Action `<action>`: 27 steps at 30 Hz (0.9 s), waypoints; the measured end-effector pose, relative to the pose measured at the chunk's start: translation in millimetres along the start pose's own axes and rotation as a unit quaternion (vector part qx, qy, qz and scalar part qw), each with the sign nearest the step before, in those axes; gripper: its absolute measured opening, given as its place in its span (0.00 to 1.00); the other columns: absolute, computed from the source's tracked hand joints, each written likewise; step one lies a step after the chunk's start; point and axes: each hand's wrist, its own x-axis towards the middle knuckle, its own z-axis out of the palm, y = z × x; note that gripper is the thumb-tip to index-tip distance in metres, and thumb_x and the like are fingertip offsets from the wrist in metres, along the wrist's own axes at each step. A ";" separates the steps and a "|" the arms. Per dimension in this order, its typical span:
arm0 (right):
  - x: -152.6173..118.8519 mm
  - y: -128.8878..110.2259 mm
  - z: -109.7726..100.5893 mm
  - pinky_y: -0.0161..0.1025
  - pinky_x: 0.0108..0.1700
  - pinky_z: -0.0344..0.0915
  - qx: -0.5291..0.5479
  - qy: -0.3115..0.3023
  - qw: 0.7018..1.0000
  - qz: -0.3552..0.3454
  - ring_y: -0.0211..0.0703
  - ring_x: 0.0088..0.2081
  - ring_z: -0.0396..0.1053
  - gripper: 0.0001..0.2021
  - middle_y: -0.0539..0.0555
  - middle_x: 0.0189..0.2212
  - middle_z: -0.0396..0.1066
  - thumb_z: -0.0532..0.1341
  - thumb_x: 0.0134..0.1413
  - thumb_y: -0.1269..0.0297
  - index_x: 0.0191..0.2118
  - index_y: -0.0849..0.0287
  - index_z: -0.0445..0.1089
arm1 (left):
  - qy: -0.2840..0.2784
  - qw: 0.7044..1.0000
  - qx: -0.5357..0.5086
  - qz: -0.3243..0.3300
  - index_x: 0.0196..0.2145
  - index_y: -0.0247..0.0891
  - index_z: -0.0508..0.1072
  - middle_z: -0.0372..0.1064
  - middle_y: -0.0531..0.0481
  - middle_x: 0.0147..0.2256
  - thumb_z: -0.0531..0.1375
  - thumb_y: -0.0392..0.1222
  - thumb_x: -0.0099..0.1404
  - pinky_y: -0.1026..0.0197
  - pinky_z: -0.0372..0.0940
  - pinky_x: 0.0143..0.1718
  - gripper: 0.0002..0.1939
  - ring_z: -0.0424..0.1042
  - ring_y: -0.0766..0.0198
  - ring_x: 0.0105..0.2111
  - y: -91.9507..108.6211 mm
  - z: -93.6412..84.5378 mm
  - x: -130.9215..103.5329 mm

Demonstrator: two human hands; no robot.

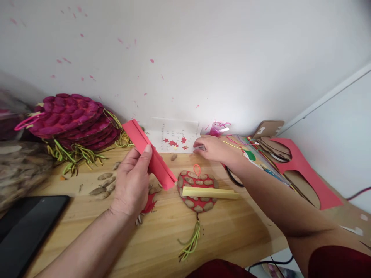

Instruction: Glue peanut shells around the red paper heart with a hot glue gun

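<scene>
My left hand (131,181) holds a folded red paper strip (149,152) tilted above the wooden table (226,231). My right hand (210,148) reaches to the back of the table, fingers on a small object next to a white sheet with red stars (174,139); what it grips is too small to tell. Between my hands lies a red heart ornament covered with seeds (197,189), with an orange loop on top and a green tassel (189,243) below. A folded pale yellow paper strip (210,192) lies across the ornament.
A stack of magenta seed-covered ornaments (69,119) with green tassels stands at back left. Loose seeds (102,185) lie near them. A dark tablet (26,227) lies at front left. Cardboard cut-outs (272,148) and red card (307,173) lie at the right, by the white wall.
</scene>
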 end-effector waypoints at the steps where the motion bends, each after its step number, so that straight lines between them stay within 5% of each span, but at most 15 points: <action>1: 0.5 -0.8 -0.3 0.42 0.50 0.65 -0.002 -0.001 1.000 0.005 0.52 0.48 0.75 0.08 0.62 0.45 0.80 0.64 0.64 0.69 0.46 0.63 0.79 | 0.002 1.000 0.000 0.001 0.37 0.42 0.81 0.74 0.54 0.32 0.74 0.51 0.57 0.67 0.66 0.26 0.15 0.70 0.66 0.30 0.0 -0.2 0.3; 18: 29.0 9.8 -4.0 0.42 0.54 0.68 -0.007 -0.018 0.994 0.104 0.52 0.53 0.77 0.21 0.63 0.54 0.79 0.63 0.67 0.67 0.63 0.62 0.72 | -0.020 0.999 0.007 -0.028 0.39 0.43 0.81 0.78 0.53 0.34 0.74 0.52 0.57 0.62 0.73 0.38 0.16 0.74 0.62 0.36 -3.5 -0.9 -1.0; 27: 44.4 14.1 0.8 0.40 0.47 0.67 -0.003 -0.014 0.997 0.081 0.50 0.45 0.78 0.14 0.59 0.45 0.82 0.64 0.64 0.69 0.53 0.60 0.79 | -0.020 0.999 0.013 -0.025 0.38 0.42 0.80 0.77 0.52 0.32 0.73 0.52 0.57 0.58 0.74 0.40 0.15 0.77 0.58 0.38 -3.3 -0.1 -1.4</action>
